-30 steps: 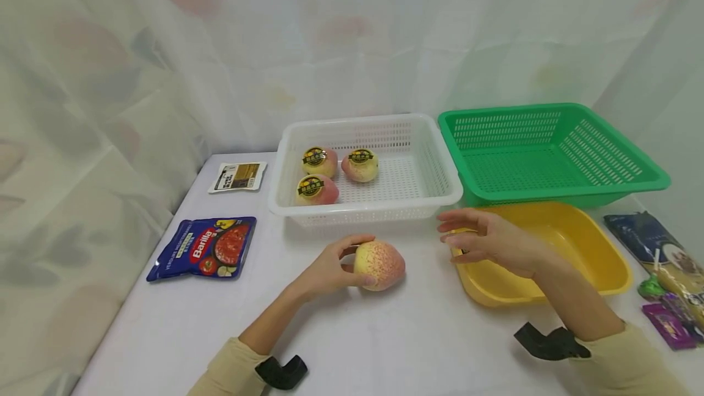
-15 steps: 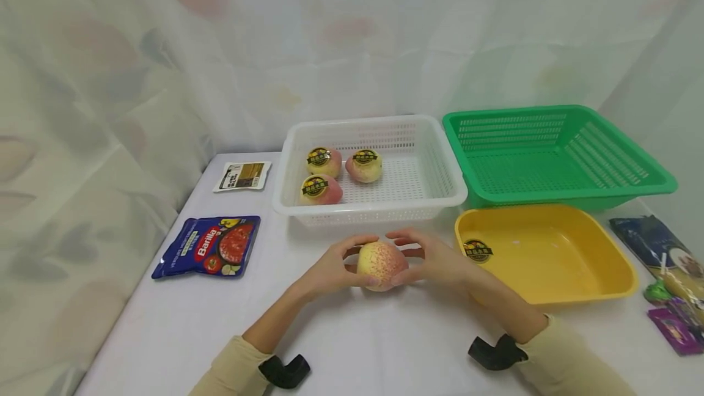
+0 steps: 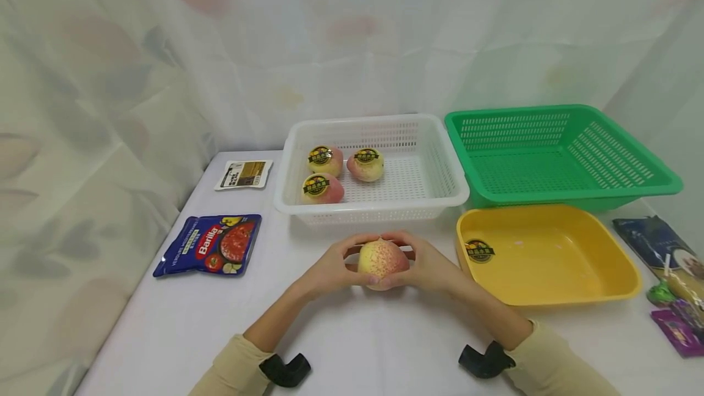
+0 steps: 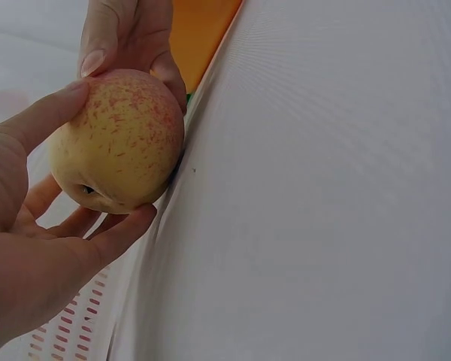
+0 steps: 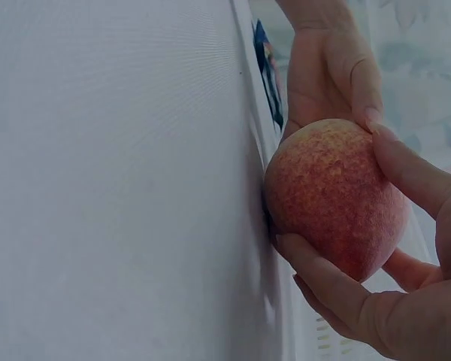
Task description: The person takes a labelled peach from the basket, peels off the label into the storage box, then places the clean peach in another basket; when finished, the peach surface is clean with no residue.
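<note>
Peach [image 3: 381, 263] on table, stem end leftward, cupped between both hands

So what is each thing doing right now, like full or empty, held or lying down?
Peach: on the table, held by both hands.
Left hand: gripping the peach.
Right hand: gripping the peach.
White basket: holds three stickered peaches.
Green basket: empty.
Yellow tray: only a sticker inside.
Barilla pouch: lying flat.

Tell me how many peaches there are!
4. Three peaches sit in the white basket: one, another, a third. The fourth peach is held between the left hand and right hand.
</note>
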Tool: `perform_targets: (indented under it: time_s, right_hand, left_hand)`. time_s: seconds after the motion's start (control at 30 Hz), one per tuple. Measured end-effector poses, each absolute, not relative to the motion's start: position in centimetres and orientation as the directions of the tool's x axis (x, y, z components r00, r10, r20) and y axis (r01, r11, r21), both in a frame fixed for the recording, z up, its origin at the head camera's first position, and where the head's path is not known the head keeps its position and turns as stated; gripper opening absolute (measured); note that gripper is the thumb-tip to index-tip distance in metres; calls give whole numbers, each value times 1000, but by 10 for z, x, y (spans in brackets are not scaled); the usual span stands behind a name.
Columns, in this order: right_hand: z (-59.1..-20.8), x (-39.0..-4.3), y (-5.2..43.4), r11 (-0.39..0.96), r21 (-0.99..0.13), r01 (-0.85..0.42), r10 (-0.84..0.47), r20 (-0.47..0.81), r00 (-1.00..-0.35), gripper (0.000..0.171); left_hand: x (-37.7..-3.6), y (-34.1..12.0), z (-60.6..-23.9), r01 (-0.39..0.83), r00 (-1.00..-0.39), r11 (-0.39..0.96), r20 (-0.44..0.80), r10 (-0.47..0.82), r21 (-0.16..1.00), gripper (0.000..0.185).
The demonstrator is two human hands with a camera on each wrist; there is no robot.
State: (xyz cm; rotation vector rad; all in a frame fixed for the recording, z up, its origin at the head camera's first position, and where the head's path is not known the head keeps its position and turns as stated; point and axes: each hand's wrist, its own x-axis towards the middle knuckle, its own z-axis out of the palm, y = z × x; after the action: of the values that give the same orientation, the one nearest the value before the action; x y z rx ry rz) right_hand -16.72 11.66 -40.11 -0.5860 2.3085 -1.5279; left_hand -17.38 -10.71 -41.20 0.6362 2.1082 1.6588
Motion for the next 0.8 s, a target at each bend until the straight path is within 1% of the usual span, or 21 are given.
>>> perform_targets:
  time_s: [0.1,0.3,0.43,0.53,0.63,0.73,0.8]
  right_hand:
    - [-402,-168,116,343,-920,-190,-503,-9,-864,75]
    - [-403,-167,116,360,-914,-187,-488,-13,-872,74]
    - [-402,-167,116,365,-914,-179,-484,-22,-875,74]
    - [-401,-167,116,376,-909,-178,-482,-28,-876,74]
    - [-401,-167,116,386,-905,-177,-480,-33,-877,75]
    - [-402,-167,116,386,-905,-179,-484,-33,-875,75]
    - [-402,-168,117,383,-906,-183,-487,-30,-873,75]
  left_hand:
    - [-174,-107,-412,114,-829,203,-20,559,972,70]
    - [-174,-113,-405,105,-837,248,-49,545,963,79]
    - [-176,-126,-387,122,-844,238,-26,535,964,73]
    - [-177,-137,-369,158,-856,159,54,514,975,65]
    - [-177,-148,-352,233,-873,40,191,448,972,54]
    - [-179,-162,-341,320,-900,-67,325,291,945,44]
    - [-182,-174,-337,359,-916,-95,370,155,929,40]
